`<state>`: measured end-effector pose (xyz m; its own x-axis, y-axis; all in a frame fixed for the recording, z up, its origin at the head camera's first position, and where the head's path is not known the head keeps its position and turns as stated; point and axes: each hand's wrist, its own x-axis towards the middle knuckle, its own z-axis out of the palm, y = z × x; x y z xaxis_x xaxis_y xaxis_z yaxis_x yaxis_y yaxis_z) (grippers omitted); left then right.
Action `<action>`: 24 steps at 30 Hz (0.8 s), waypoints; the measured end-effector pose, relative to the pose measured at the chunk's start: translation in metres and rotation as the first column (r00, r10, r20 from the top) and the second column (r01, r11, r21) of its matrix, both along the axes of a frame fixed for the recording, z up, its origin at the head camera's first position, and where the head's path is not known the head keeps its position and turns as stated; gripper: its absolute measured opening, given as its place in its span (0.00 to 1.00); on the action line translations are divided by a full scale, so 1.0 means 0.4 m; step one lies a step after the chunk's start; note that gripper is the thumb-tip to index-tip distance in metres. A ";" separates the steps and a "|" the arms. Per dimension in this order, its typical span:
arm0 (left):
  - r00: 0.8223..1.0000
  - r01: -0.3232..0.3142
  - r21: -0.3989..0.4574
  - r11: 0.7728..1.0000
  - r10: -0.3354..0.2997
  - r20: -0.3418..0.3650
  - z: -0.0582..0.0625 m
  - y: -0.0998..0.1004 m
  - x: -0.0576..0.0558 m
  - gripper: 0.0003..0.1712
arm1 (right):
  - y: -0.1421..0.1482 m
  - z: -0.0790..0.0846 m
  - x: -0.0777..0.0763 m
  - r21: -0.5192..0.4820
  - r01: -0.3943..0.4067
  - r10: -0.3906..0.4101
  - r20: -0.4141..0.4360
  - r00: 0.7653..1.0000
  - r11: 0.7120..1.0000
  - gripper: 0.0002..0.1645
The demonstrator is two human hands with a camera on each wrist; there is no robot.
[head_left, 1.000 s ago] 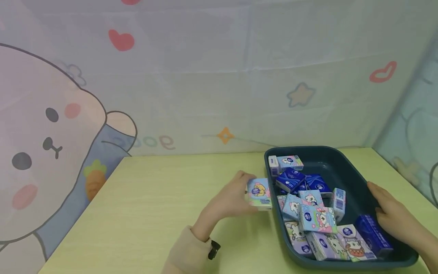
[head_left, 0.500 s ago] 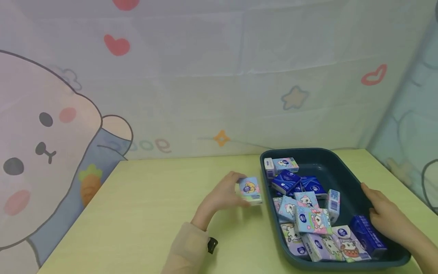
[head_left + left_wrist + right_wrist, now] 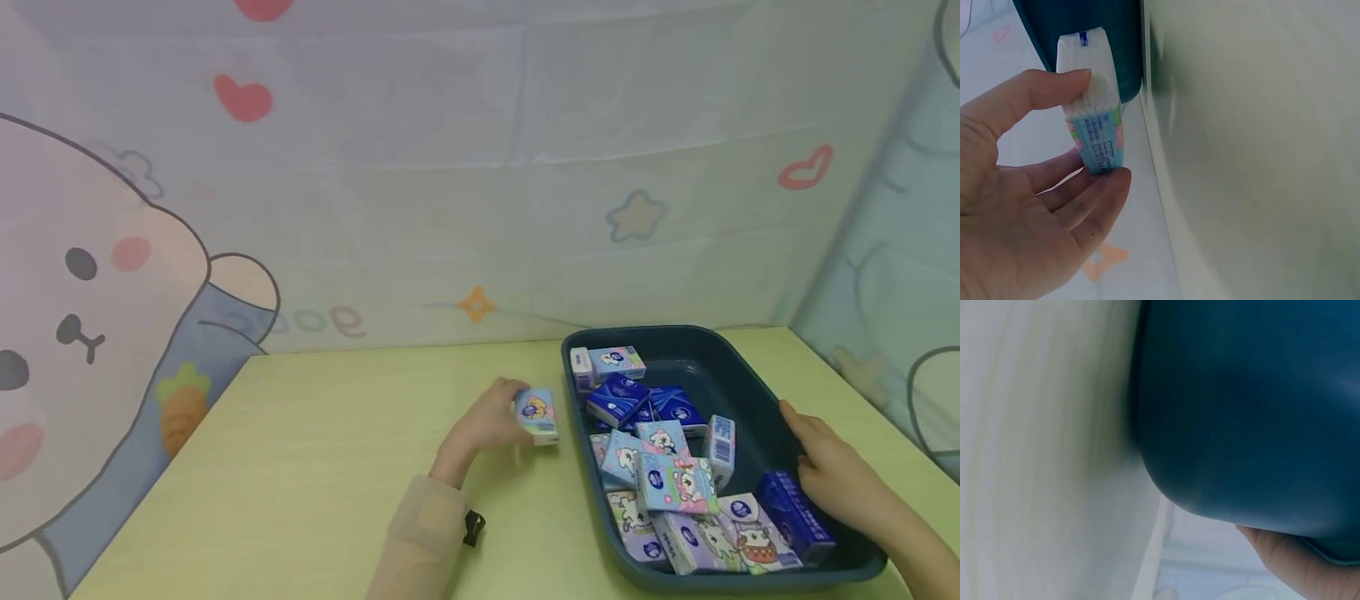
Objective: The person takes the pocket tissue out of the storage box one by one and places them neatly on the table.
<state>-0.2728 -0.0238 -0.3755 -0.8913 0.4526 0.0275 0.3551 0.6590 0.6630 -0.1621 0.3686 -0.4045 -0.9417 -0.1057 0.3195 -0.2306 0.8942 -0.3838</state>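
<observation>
My left hand (image 3: 487, 423) pinches a small light-blue tissue pack (image 3: 537, 417) with a yellow cartoon figure, just left of the dark teal plastic bin (image 3: 742, 375). In the left wrist view, the thumb presses one end of the pack (image 3: 1099, 134) and the fingertips support the other. Whether the pack touches the table cannot be made out. My right hand (image 3: 840, 475) grips the bin's right rim, thumb on the inner side. The right wrist view shows the bin's outer wall (image 3: 1241, 425) and part of that hand (image 3: 1304, 562).
Inside the bin lie several tissue packs: dark blue ones (image 3: 617, 400), light-blue cartoon ones (image 3: 677, 483) and lilac ones (image 3: 633, 529), heaped mostly to the left and front. A pale yellow table (image 3: 315, 467) extends leftward. Behind it hangs a printed cloth (image 3: 420, 200).
My left hand and the tissue pack have moved slightly left, away from the bin's wall. The head view has shifted a little. My right hand keeps its grip on the rim.
</observation>
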 end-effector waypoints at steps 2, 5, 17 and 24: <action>1.000 -0.010 -0.003 1.000 0.010 0.006 -0.004 0.001 -0.010 0.45 | -0.001 -0.003 -0.001 0.007 0.000 0.000 -0.012 1.000 1.000 0.42; 1.000 -0.025 0.002 1.000 0.025 0.015 -0.007 0.001 -0.026 0.46 | -0.001 -0.006 -0.001 0.013 0.001 -0.001 -0.010 1.000 1.000 0.42; 0.998 -0.035 0.032 0.999 0.033 0.059 -0.019 0.006 -0.061 0.46 | 0.003 -0.006 -0.004 0.032 0.016 -0.016 0.010 1.000 0.999 0.43; 0.998 -0.029 0.012 1.000 0.028 0.060 -0.029 0.015 -0.068 0.48 | 0.007 -0.009 0.001 0.041 0.028 -0.028 0.003 1.000 0.999 0.43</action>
